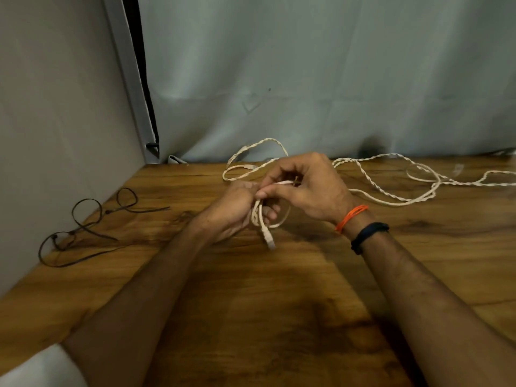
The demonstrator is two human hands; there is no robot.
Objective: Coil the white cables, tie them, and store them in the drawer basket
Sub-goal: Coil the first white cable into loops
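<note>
Gripped at centre frame, a small bundle of white cable [261, 219] is held in the left hand [234, 208], fingers curled round the loops, a plug end hanging below toward the wooden table [279, 317]. A strand of the same cable is pinched by the right hand [310, 188] between thumb and forefinger, just above the left. Coiling is judged to be in hand, with no tie yet on the bundle. Loops are best kept even in size and laid flat against each other, with slack drawn in gradually so the twisted loose run [391, 191] trailing to the right edge is not snagged. 1 more loose loop [251, 160] lies behind the hands, near the grey backdrop [307, 79]. Dark cable ties [83, 227] lie at left, close to the table's left edge and well apart from the hands. Open tabletop is seen in the foreground. No drawer basket is in view.
</note>
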